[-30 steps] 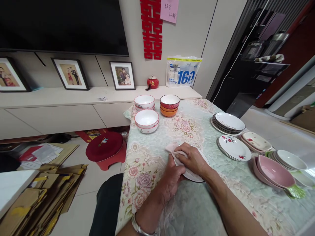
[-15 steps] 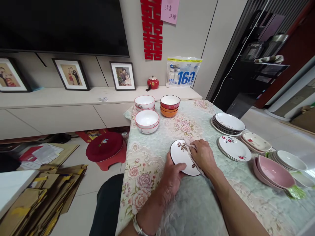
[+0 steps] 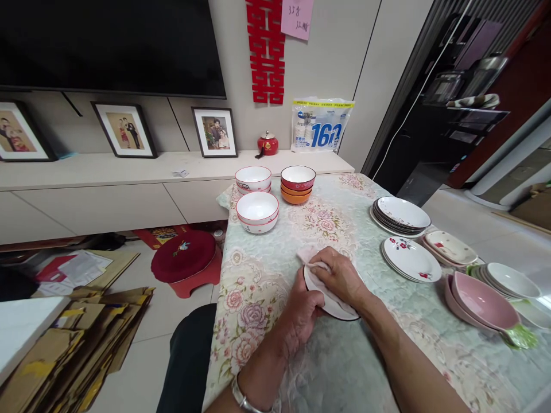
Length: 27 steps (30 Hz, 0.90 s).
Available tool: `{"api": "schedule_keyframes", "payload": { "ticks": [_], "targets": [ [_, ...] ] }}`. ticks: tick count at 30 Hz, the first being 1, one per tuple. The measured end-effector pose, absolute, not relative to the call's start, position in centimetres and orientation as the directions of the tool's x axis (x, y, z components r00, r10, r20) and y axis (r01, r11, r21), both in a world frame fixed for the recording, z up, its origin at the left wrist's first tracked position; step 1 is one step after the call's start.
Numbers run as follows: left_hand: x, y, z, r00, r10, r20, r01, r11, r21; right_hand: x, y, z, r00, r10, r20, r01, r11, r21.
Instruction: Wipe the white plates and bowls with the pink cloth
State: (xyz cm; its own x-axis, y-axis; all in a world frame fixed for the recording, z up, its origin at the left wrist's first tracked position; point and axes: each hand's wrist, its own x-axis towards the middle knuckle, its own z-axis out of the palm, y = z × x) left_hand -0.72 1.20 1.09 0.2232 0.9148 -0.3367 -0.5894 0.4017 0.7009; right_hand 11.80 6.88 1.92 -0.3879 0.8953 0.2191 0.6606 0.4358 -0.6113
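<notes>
A white plate with a dark rim (image 3: 340, 310) is held above the flowered tablecloth, near the middle of the view. My left hand (image 3: 303, 304) grips its left edge, thumb on top and fingers beneath. Over the plate's face, my right hand (image 3: 340, 278) presses a pale pink cloth (image 3: 306, 254), its fingers closed on the fabric. Cloth and right hand cover most of the plate, so its brown pattern is hidden.
White bowls (image 3: 257, 209) and orange and red bowls (image 3: 296, 186) stand at the table's back left. Plate stacks (image 3: 411, 259), pink bowls (image 3: 484, 301) and white bowls (image 3: 512, 281) line the right. A red stool (image 3: 185, 258) stands left of the table (image 3: 253, 269).
My right hand and the cloth have moved left across the plate, now covering its upper left part. The plate has shifted slightly right and down, still in my left hand.
</notes>
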Motion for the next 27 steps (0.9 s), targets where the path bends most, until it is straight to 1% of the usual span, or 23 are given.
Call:
{"api": "schedule_keyframes", "payload": {
  "ticks": [2,4,6,8,9,11,13,15,16,18,20,23,25,27],
  "targets": [
    [-0.8,1.1,1.4,0.234,0.906,-0.353,-0.566,0.422,0.708,12.8,7.5,1.6,-0.247,0.946,0.212,0.776,0.324,-0.541],
    [-1.0,1.1,1.7,0.239,0.897,-0.373,-0.536,0.442,0.72,13.7,7.9,1.6,-0.132,0.968,0.216,0.867,0.218,-0.448],
    [-1.1,1.1,1.8,0.237,0.895,-0.377,-0.512,0.445,0.734,14.3,8.0,1.7,-0.057,0.974,0.217,0.923,0.134,-0.361],
    [-1.1,1.1,1.8,0.236,0.895,-0.378,-0.497,0.445,0.745,14.3,7.9,1.8,-0.032,0.975,0.218,0.941,0.103,-0.322],
    [-1.1,1.1,1.8,0.236,0.895,-0.378,-0.497,0.445,0.745,14.1,7.7,1.8,-0.053,0.974,0.218,0.934,0.126,-0.335],
    [-1.0,1.2,1.7,0.242,0.897,-0.369,-0.512,0.441,0.737,13.3,7.3,1.8,-0.159,0.961,0.224,0.88,0.241,-0.409],
    [-1.0,1.2,1.6,0.251,0.902,-0.351,-0.534,0.431,0.727,12.4,6.9,1.6,-0.298,0.924,0.239,0.773,0.381,-0.507],
    [-0.9,1.1,1.6,0.257,0.906,-0.336,-0.551,0.423,0.719,11.6,6.6,1.5,-0.409,0.873,0.267,0.666,0.485,-0.567],
    [-0.9,1.2,1.6,0.26,0.907,-0.33,-0.557,0.421,0.716,11.4,6.6,1.5,-0.44,0.851,0.287,0.635,0.521,-0.571],
    [-1.0,1.2,1.6,0.271,0.906,-0.326,-0.557,0.424,0.714,11.4,6.7,1.6,-0.453,0.831,0.322,0.639,0.555,-0.533],
    [-1.0,1.2,1.6,0.283,0.896,-0.341,-0.538,0.443,0.717,11.9,7.0,1.7,-0.42,0.851,0.315,0.694,0.525,-0.493],
    [-1.0,1.3,1.5,0.267,0.891,-0.367,-0.546,0.453,0.705,13.4,7.7,1.7,-0.347,0.915,0.205,0.764,0.403,-0.505],
    [-1.0,1.2,1.5,0.244,0.899,-0.365,-0.586,0.436,0.683,14.3,8.0,1.6,-0.266,0.951,0.158,0.816,0.309,-0.488],
    [-0.9,1.2,1.6,0.221,0.907,-0.359,-0.619,0.415,0.667,15.0,8.2,1.3,-0.158,0.976,0.153,0.876,0.21,-0.434]
  ]
}}
